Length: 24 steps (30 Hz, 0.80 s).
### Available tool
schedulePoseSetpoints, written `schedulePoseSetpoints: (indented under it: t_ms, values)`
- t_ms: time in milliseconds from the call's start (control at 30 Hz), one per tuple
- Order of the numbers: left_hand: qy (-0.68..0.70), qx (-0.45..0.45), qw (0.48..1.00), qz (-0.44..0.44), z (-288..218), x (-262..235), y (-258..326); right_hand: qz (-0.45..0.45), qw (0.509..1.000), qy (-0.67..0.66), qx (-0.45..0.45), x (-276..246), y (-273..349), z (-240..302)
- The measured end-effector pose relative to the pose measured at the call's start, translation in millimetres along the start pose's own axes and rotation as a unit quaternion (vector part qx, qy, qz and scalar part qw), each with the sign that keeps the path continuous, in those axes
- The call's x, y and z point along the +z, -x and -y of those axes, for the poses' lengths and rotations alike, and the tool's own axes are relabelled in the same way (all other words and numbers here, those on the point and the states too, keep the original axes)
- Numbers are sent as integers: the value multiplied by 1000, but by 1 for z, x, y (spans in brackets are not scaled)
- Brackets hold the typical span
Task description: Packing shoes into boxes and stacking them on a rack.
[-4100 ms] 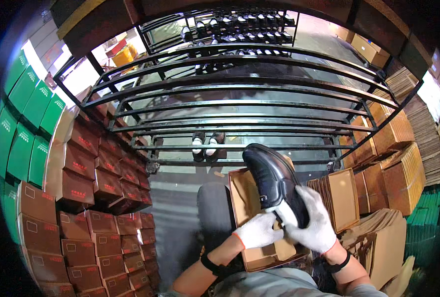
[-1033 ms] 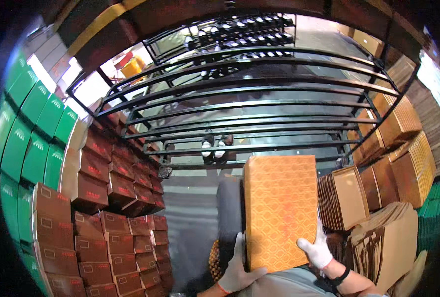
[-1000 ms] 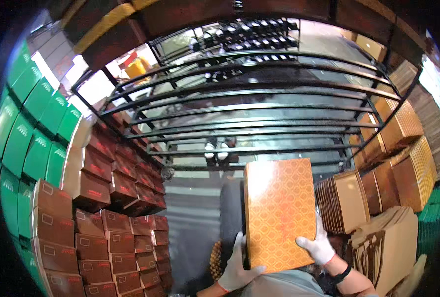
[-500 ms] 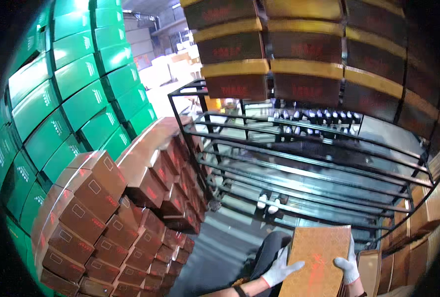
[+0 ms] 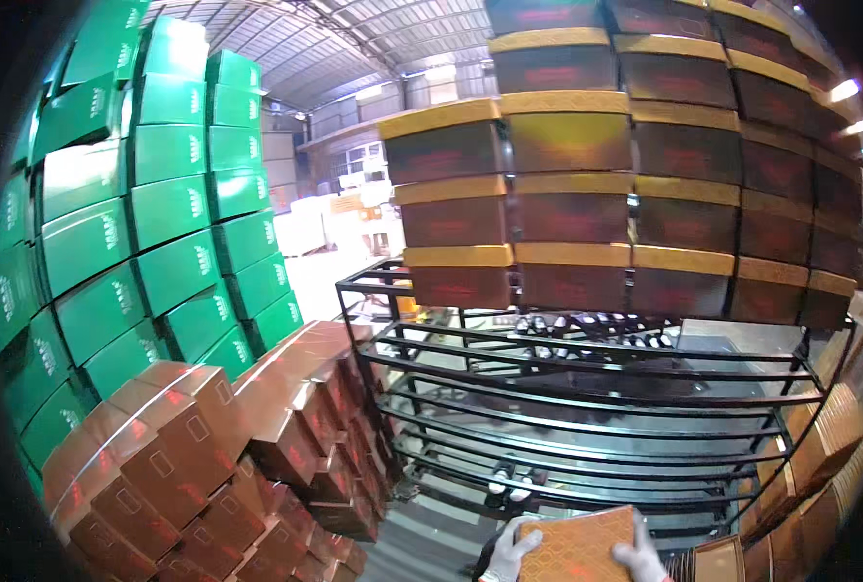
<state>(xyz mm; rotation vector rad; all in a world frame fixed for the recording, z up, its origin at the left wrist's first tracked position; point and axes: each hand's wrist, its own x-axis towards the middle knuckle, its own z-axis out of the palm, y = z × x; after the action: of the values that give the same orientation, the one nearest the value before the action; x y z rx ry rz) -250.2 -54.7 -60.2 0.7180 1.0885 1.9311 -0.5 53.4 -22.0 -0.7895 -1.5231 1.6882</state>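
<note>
Both hands grip one orange box

Now our gloved left hand (image 5: 507, 551) and right hand (image 5: 639, 558) curl fingers over the orange box (image 5: 577, 548) at the frame's bottom edge. Our gaze points up at the brown stack (image 5: 635, 175); we could clip the black rack (image 5: 586, 427).

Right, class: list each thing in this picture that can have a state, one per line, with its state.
Orange box: closed, held at both sides.
Left hand: gloved, on the box's left edge.
Right hand: gloved, on its right edge.
Black rack: upper bars bare.
Green boxes: closed, stacked.
</note>
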Motion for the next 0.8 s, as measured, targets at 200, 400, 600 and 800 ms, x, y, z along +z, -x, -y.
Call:
schedulePoseSetpoints:
  t_ms: [200, 400, 600, 800]
  values:
    - [-98, -24, 983, -153, 37, -90, -14, 215, 950, -45, 224, 10, 56, -33]
    - [87, 11, 987, -131, -84, -67, -3, 154, 986, -29, 50, 95, 3, 57]
    - [173, 338, 895, 232, -310, -32, -101, 161, 885, 35, -436, 201, -120, 360]
    - [-32, 406, 913, 27, -607, 102, -224, 90, 929, -16, -359, 303, -226, 610]
